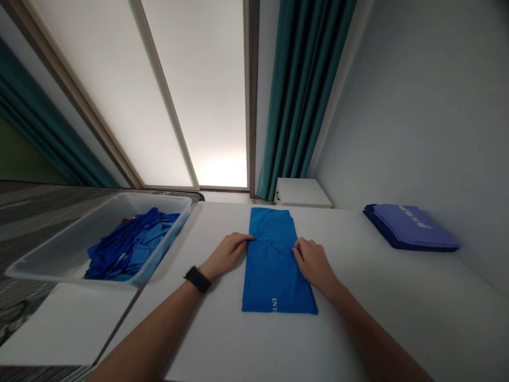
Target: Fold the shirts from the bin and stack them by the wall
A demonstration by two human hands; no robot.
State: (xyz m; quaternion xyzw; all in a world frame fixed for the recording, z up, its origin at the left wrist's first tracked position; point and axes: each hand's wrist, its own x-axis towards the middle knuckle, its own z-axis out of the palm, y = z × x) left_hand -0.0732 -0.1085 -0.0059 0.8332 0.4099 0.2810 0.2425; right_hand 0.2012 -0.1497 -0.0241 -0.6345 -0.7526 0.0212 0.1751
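Observation:
A bright blue shirt, folded into a long narrow strip with white lettering near its front end, lies in the middle of the white table. My left hand, with a black watch on the wrist, pinches the strip's left edge about halfway along. On the opposite side, my right hand grips the right edge at the same height. Both hands have their fingers curled onto the cloth, and a crease runs across the shirt between them.
A grey plastic bin with several crumpled blue garments sits at the left. A stack of folded dark blue shirts lies at the far right by the wall. A small white cabinet and teal curtains stand behind.

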